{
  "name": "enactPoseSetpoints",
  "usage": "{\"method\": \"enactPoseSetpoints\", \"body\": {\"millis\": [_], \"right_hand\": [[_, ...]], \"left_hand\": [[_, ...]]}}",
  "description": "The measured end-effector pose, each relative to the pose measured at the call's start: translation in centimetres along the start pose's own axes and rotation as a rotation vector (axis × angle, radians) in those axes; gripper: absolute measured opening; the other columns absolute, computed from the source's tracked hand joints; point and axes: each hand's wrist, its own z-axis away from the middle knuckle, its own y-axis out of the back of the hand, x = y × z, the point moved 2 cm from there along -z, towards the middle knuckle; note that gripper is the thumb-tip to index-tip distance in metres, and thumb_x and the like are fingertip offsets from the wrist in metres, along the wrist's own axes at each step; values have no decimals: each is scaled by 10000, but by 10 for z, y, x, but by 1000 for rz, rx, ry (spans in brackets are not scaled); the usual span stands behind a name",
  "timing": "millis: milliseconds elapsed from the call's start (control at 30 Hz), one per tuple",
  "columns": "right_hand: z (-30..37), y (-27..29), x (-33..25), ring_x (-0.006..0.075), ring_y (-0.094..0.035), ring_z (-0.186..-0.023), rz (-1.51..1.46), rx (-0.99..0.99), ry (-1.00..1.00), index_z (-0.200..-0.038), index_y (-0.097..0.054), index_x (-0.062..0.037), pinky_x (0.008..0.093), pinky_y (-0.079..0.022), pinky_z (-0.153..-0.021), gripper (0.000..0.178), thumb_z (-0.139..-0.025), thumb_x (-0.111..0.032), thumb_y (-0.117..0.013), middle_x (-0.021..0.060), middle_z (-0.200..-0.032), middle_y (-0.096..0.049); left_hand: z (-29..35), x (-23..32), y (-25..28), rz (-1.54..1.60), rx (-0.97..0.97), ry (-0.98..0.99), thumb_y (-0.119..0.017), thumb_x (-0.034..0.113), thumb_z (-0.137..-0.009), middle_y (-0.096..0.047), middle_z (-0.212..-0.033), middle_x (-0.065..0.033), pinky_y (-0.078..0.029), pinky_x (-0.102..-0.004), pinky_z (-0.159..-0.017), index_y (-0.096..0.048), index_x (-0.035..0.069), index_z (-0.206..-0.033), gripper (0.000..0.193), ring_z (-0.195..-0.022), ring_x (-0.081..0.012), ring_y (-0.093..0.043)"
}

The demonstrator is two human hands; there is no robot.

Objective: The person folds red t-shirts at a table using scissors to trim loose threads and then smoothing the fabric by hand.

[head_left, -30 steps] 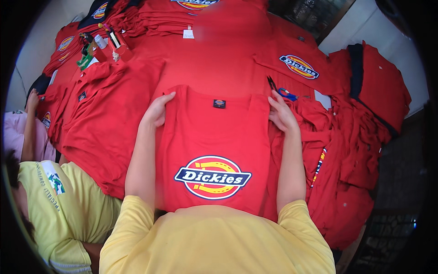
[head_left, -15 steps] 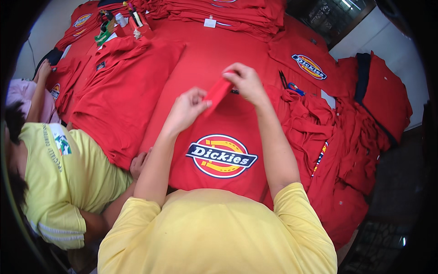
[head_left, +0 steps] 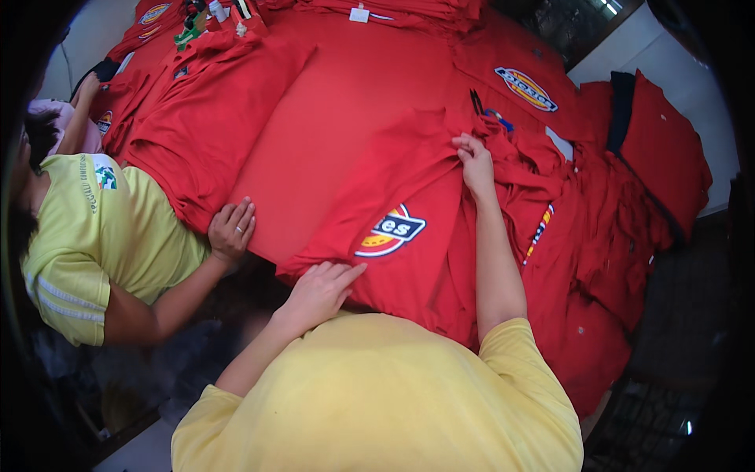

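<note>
A red T-shirt [head_left: 440, 267] with a printed oval emblem lies in front of me at the table's near edge. Its left part is turned over toward the right and covers some of the emblem. Low on the shirt, my left hand [head_left: 318, 293] is closed on the cloth near the hem, index finger reaching over it; its thumb is mostly hidden. Farther up, at the shirt's far right part, my right hand [head_left: 476, 164] pinches the fabric between thumb and fingers.
A co-worker's hand [head_left: 232, 228] rests at the table edge on the left, beside another red shirt [head_left: 220, 118]. Rumpled red shirts [head_left: 582, 244] heap up on the right, near scissors [head_left: 499, 119]. A stack of red garments [head_left: 409, 20] stands at the back.
The shirt's left part has come over the emblem. My left hand moved down to the hem, and my right hand moved rightward. The co-worker's hand shifted along the table edge.
</note>
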Motion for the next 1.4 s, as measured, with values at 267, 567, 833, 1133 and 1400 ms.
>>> {"method": "enactPoseSetpoints", "body": {"millis": [267,567,833,1133,1400], "right_hand": [[82,4,-89,188,-612,-966,-34,-219,21,-1025,-664,-4,292,-463,-868,187,-877,-5,-550,101,-1004,-651],[209,-94,-135,298,-511,-1028,251,-392,157,-919,-643,-27,399,-421,-886,175,-806,-154,-686,112,-1005,-553],[204,-94,-135,318,-535,-930,-44,-308,105,-878,-606,-8,397,-433,-823,81,-817,-55,-633,133,-967,-530],[198,-90,-156,269,-570,-901,56,-250,141,-923,-608,-6,340,-475,-765,83,-854,-50,-619,114,-962,-526],[127,-12,-92,357,-563,-992,388,187,-40,-1037,-594,-13,422,-460,-850,199,-929,-171,-539,199,-1043,-552]], "left_hand": [[-7,-26,27,77,404,121,-581,8,-842,-630,-934,-152,-491,-394,-797,-610,15,-1023,183,-901,-331,-606],[-41,-55,11,229,-42,-24,-652,69,-801,-536,-1031,-129,-430,-384,-909,-631,74,-1113,313,-1035,-303,-512],[-54,-78,22,316,-185,-1,-637,127,-860,-584,-997,-118,-471,-360,-824,-659,51,-1079,233,-930,-281,-590],[-54,-57,41,61,-83,-296,-678,205,-813,-639,-925,-97,-460,-379,-774,-650,59,-966,213,-854,-275,-588],[-69,-120,70,848,529,178,-613,139,-932,-514,-705,18,-384,-225,-533,-587,46,-862,119,-582,-56,-464]]}}
